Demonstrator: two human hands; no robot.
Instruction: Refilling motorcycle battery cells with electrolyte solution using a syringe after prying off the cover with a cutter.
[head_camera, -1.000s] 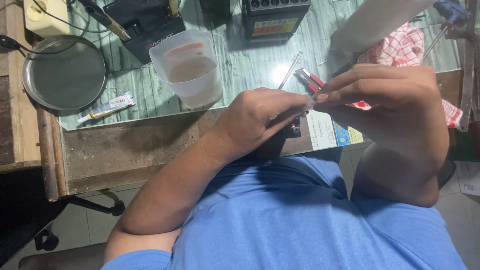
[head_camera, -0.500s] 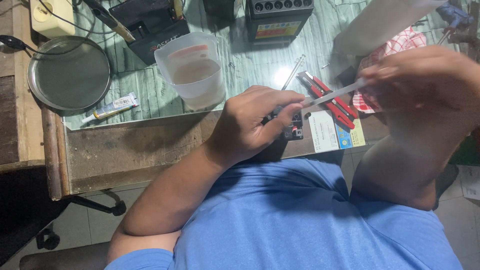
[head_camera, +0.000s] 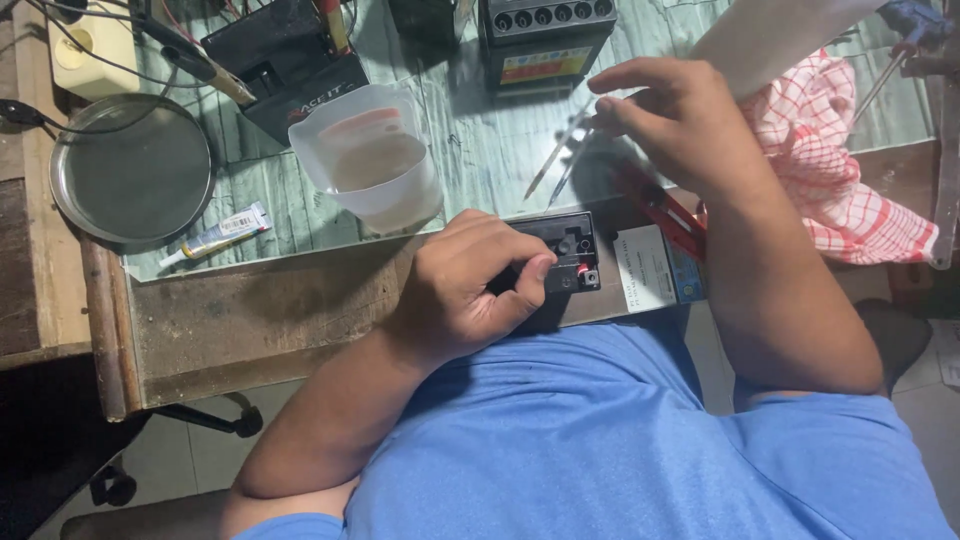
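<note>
Right hand (head_camera: 680, 120) lifted away, one battery (head_camera: 565, 250) gripped

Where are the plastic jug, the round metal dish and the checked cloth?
Jug (head_camera: 375, 165), head view, on its side wall.
Dish (head_camera: 130, 170), head view, on its flat bottom.
Cloth (head_camera: 830, 170), head view, on its middle fold.

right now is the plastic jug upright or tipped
Upright: the jug stands on the table, its open mouth facing up, liquid level inside.
</note>
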